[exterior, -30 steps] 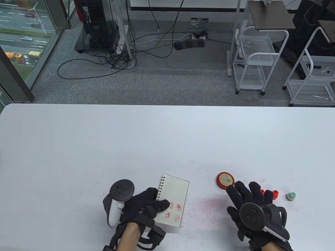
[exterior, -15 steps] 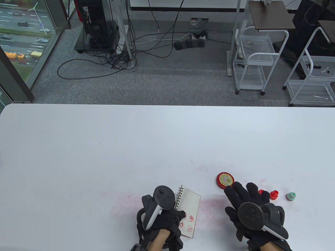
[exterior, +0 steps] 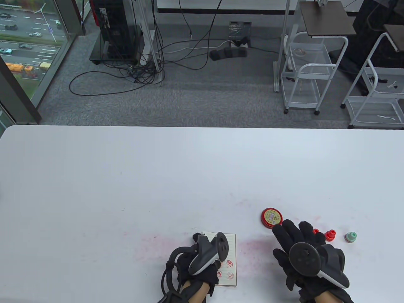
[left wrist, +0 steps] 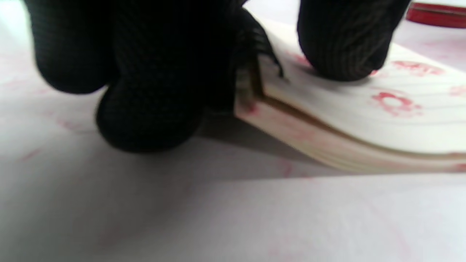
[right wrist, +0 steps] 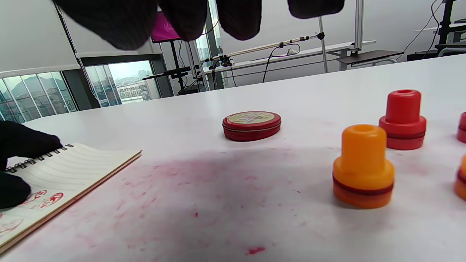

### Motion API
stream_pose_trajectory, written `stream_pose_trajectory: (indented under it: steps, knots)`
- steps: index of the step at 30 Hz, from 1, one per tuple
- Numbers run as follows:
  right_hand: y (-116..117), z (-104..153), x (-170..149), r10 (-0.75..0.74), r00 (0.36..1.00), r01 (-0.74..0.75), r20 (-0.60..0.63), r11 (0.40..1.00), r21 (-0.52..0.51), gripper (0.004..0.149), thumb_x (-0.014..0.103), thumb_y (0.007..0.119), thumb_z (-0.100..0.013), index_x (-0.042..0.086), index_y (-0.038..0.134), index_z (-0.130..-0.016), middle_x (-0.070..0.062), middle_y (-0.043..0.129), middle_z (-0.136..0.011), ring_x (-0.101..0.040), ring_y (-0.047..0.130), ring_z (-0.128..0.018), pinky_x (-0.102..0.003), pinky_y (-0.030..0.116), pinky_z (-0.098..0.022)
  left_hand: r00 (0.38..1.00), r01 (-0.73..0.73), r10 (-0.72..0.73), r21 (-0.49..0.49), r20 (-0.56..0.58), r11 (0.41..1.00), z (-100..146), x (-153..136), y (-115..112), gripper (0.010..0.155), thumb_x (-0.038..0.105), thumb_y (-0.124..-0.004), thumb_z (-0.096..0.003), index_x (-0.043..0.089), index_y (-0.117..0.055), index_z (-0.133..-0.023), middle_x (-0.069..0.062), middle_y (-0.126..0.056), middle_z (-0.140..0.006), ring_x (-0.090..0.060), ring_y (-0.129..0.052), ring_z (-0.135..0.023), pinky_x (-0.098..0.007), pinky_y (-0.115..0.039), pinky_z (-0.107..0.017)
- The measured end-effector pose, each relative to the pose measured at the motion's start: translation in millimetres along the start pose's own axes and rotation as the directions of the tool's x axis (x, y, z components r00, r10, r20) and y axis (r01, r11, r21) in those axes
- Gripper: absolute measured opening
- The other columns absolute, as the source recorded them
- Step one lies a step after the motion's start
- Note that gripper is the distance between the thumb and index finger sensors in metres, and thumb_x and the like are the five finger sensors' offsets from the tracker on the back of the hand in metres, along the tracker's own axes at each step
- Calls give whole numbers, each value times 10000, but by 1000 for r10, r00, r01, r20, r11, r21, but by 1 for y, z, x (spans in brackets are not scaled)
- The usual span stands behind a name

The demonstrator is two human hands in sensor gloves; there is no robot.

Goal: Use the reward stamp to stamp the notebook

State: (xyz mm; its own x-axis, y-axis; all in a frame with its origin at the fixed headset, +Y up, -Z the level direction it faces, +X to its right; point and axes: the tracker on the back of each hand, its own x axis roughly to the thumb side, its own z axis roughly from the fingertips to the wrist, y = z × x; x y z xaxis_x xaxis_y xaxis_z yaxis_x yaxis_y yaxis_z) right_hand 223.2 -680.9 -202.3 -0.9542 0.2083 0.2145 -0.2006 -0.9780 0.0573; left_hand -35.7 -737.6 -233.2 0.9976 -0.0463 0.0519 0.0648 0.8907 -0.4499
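While my left hand [exterior: 202, 268] grips the notebook [exterior: 229, 252] at its near-left corner, thumb on the page and fingers curled beneath, I count: one notebook, one closed red ink tin [exterior: 271, 217], and, in the table view, three stamps. These are a red stamp [exterior: 330, 235], a green stamp [exterior: 350, 236] and a reddish one [exterior: 316, 231] half hidden by my fingers. My right hand [exterior: 303, 252] hovers just over them, spread, holding nothing. Lined page, spiral-bound, carries several red imprints; gripped corner lifted off the ink-smeared table [exterior: 126, 176].
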Motion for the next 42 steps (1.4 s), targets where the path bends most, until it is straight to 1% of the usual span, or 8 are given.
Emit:
stream_pose_trajectory:
  steps: [8, 13, 15, 18, 22, 25, 35, 42]
  knots:
    - [-6, 2, -5, -21, 1000, 20, -7, 998, -63, 645, 459, 693, -481, 252, 521, -1068, -136, 468, -1182, -640, 415, -999, -860, 407, -611, 999, 32, -29, -74, 36, 997, 2, -20, 12, 976, 680, -650, -453, 67, -443, -1184, -135, -932, -830, -356, -1044, -655, -564, -820, -582]
    - [-4, 0, -10, -26, 999, 24, -32, 999, -43, 647, 460, 693, -484, 256, 514, -1071, -131, 452, -1189, -640, 378, -1004, -868, 375, -611, 964, -49, 5, 158, 267, 986, 15, -63, 29, 890, 630, -668, -455, 137, -490, -1174, -144, -778, -1061, -450, -830, -942, -743, -588, -688]
    - [-3, 0, -12, -23, 999, 22, -42, 999, -32, 650, 461, 693, -484, 257, 508, -1073, -134, 450, -1188, -637, 376, -1007, -869, 369, -611, 925, -109, -23, 322, 379, 940, 22, -83, 33, 830, 623, -692, -456, 220, -540, -1167, -123, -744, -1101, -434, -788, -987, -705, -609, -700]
    - [-1, -1, -14, -12, 998, 11, -57, 1000, -25, 652, 462, 694, -483, 258, 505, -1073, -134, 450, -1189, -638, 369, -1008, -872, 363, -610, 914, -176, 3, 388, 406, 905, 29, -112, 35, 838, 624, -681, -459, 228, -509, -1177, -144, -625, -1176, -499, -650, -1059, -742, -543, -712]
    - [5, -3, -17, 4, 997, -6, -77, 1000, -14, 663, 460, 695, -483, 263, 484, -1079, -131, 383, -1200, -631, 279, -1010, -869, 325, -615, 916, -214, 21, 443, 401, 871, 26, -142, 27, 854, 637, -672, -460, 231, -482, -1187, -165, -554, -1206, -519, -598, -1078, -753, -528, -713]
    - [13, -9, -21, 25, 995, -23, -99, 1000, 20, 669, 461, 696, -482, 266, 471, -1081, -134, 367, -1201, -631, 241, -1011, -869, 311, -616, 891, -294, 127, 341, 436, 893, 14, -153, 28, 866, 641, -679, -460, 242, -460, -1197, -179, -497, -1228, -542, -540, -1090, -763, -497, -719]
    - [22, -24, -20, 63, 991, -56, -121, 997, 60, 730, 470, 719, -473, 260, 393, -1092, -128, 243, -1199, -613, 140, -1001, -854, 263, -627, 910, -229, 36, 430, 413, 873, 27, -152, 36, 857, 646, -661, -463, 235, -479, -1193, -179, -506, -1224, -533, -553, -1086, -756, -508, -718]
    - [13, -82, -7, 88, 988, -61, -123, 977, 206, 785, 455, 762, -456, 261, 346, -1092, -122, 271, -1195, -589, 293, -1036, -804, 372, -684, 898, -251, 38, 441, 438, 862, 33, -149, 38, 837, 629, -658, -469, 224, -500, -1185, -186, -534, -1208, -529, -565, -1076, -758, -497, -715]
